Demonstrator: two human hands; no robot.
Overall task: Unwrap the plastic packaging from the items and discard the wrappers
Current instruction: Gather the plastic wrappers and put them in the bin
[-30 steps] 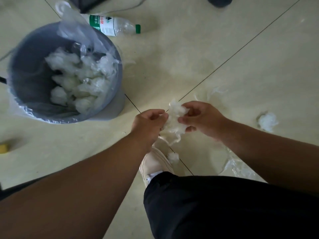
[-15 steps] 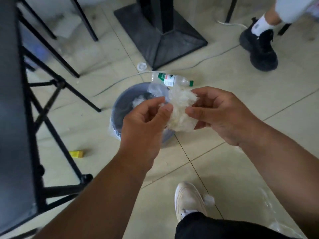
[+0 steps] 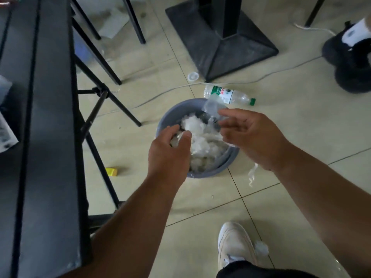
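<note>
A grey bin [image 3: 202, 173] stands on the tiled floor, holding several crumpled white plastic wrappers [image 3: 197, 141]. Both my hands hover over its mouth. My left hand [image 3: 170, 151] has loosely spread fingers and holds nothing. My right hand [image 3: 249, 137] is also spread, palm turned toward the bin, nothing in it. A thin strip of plastic [image 3: 252, 176] hangs in the air or lies just right of the bin, under my right wrist.
A dark folding table [image 3: 40, 117] with black legs fills the left. A black pedestal base [image 3: 222, 41], a water bottle [image 3: 228, 95], a white cap [image 3: 193, 76], a cable and a yellow block [image 3: 111, 171] lie around. My white shoe [image 3: 234, 243] and another person's black shoe [image 3: 349, 63] show.
Both hands pinched a crumpled white wrapper before. Now they have spread apart over the bin and hold nothing; the wrapper lies among those in the bin. My view rose further.
</note>
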